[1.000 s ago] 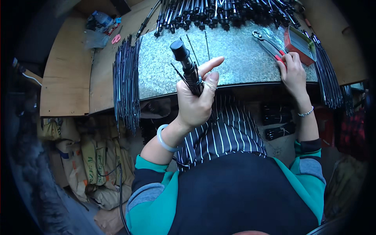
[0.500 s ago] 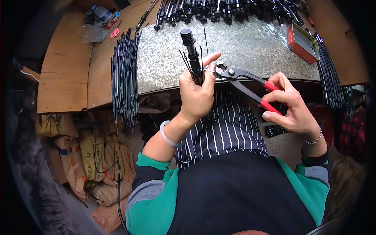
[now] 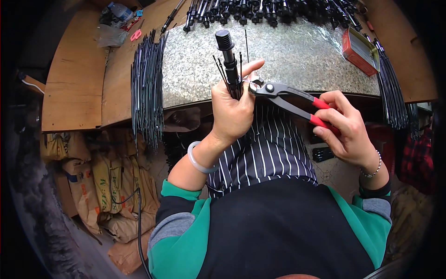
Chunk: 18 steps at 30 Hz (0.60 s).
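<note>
My left hand (image 3: 232, 115) is wrapped round a black umbrella shaft (image 3: 228, 58), which stands upright with a ridged knob on top. Several thin black ribs stick up around the shaft out of my grip, and my index finger points out to the right. In my right hand (image 3: 346, 128) are end-cutting pincers (image 3: 289, 96) with red handle grips and dark arms. Their jaws sit beside my left thumb, at a thin pale wire (image 3: 247, 81) by the shaft. The thumb and fingers partly hide the wire and the lower ribs.
Many black shafts (image 3: 251, 11) lie along the back of the speckled grey slab (image 3: 190, 69). Bundles of thin black ribs (image 3: 147, 88) hang at its left and right ends. A red open tin (image 3: 357, 58) stands back right; pink-handled scissors (image 3: 136, 35) lie back left. Sacks (image 3: 111, 186) fill the lower left.
The pincers have moved slightly left, closer to my left thumb, and their handles have come nearer together in my right hand. My left hand keeps hold of the shaft almost unmoved.
</note>
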Tool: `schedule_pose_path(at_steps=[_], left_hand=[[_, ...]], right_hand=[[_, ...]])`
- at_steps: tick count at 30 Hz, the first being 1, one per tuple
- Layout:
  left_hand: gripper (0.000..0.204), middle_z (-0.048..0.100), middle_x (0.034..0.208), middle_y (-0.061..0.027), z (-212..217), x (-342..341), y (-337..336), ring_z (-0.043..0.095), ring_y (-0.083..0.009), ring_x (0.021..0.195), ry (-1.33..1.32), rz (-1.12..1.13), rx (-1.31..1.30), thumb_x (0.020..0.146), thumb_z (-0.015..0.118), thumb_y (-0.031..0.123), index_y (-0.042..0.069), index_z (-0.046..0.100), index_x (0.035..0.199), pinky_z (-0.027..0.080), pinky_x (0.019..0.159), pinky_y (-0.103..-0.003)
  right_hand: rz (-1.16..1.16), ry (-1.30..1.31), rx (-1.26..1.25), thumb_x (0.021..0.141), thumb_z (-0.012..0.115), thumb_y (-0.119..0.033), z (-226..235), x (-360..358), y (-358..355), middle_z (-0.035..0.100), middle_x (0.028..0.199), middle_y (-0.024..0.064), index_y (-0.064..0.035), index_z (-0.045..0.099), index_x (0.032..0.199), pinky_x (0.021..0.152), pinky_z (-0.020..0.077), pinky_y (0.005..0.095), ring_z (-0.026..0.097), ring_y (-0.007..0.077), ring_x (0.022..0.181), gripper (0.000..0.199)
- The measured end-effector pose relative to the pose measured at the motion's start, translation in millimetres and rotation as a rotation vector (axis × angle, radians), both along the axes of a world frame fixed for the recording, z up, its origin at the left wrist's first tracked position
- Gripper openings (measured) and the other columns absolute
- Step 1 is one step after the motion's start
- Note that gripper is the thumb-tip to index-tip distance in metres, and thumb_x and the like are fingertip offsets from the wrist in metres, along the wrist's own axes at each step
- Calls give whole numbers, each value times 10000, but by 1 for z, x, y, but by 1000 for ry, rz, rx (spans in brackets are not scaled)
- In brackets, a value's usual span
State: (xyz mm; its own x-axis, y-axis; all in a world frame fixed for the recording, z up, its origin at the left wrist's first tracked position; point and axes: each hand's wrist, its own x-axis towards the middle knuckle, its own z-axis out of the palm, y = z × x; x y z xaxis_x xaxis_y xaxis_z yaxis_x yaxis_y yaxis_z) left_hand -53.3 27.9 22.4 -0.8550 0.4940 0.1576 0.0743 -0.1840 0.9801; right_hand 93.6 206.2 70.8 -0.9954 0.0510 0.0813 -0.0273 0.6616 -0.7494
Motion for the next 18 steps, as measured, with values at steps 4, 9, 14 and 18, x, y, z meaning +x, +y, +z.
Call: schedule_pose_path(at_steps=[4,9,14,18], left_hand=[[243,438,601,72,5,-1,-1,309,-20,521,-49,-55,18,912,507,-22,19,668,1089,249,465,-188],[239,437,599,72,4,-1,1,305,-20,521,-45,-47,50,913,508,-20,21,671,1083,243,464,-187],[243,442,604,70,3,0,0,305,-20,519,-23,-38,13,914,507,-23,21,669,1090,239,462,-183],[306,457,587,51,-2,-3,-2,324,-11,459,-5,-53,7,895,480,-25,-34,587,1182,252,404,-162]], right_hand=[[59,123,21,733,723,-135,-9,0,0,467,922,90,-31,624,852,588,385,273,426,183,674,186],[60,31,22,746,698,-180,-1,0,0,447,963,121,-21,601,828,683,385,304,428,221,770,204],[76,142,95,722,728,-150,-2,-2,1,472,955,92,-56,631,830,567,386,281,422,182,666,172],[52,101,133,719,715,-170,4,1,-1,451,962,114,-32,616,816,650,385,295,426,210,746,196]])
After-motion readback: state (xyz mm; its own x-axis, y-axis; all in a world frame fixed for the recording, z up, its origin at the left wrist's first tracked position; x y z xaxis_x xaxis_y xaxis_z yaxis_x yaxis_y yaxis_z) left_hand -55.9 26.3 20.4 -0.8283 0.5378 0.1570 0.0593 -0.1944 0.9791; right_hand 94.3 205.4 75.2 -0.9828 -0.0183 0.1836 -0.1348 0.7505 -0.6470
